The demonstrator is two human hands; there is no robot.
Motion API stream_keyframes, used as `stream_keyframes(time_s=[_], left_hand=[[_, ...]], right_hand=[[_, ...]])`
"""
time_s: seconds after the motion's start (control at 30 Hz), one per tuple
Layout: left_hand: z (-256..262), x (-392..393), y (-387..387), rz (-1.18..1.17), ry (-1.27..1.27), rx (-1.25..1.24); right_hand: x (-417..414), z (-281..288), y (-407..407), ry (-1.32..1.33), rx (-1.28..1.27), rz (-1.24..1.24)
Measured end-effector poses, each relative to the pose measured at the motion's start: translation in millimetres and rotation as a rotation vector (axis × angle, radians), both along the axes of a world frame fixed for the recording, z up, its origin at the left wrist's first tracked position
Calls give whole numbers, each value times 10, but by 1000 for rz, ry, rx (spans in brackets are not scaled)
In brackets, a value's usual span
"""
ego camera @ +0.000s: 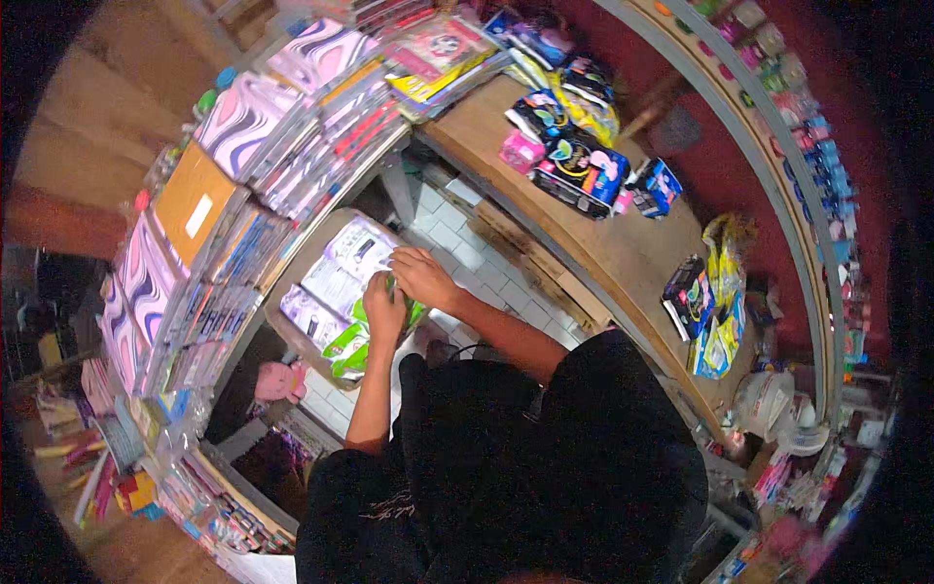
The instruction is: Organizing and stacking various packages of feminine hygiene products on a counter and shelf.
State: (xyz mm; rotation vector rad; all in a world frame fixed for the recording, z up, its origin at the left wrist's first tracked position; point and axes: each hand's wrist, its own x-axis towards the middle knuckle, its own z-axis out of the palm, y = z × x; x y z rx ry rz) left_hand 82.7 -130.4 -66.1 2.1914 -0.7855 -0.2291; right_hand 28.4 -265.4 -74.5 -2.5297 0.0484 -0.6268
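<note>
In front of me stands an open cardboard box (283, 337) holding white-and-purple plastic packs (359, 244) and bright green packs (349, 352). My left hand (385, 312) is curled over a green plastic pack (417, 312) at the box's near right side. Beside it, my right hand (422, 277) has its fingers bent against the top of the same pack, close to my left fingertips. Part of this pack is hidden under both hands.
Stacked books with swirl-patterned covers (248, 120) line a counter on the left. On the wooden shelf (474, 109) at right lie dark packs (580, 171) and yellow-and-blue packs (719, 343). A pink plush-like object (281, 381) sits below the box, above white floor tiles (445, 226).
</note>
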Motion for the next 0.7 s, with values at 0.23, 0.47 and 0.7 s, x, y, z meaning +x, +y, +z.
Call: stream_keyframes(time_s=[0.23,0.47,0.7], left_hand=[[578,-453,-938,-214,85,-275],[660,-1071,-1887,-481,151,-281],[691,-1655,-2630,-691,198,-199]], right_hand=[[-711,545,-736,-182,280,-248],[-1870,787,-1496,-160,375,-686],[-2895,666,-2386,-227,485,-970]])
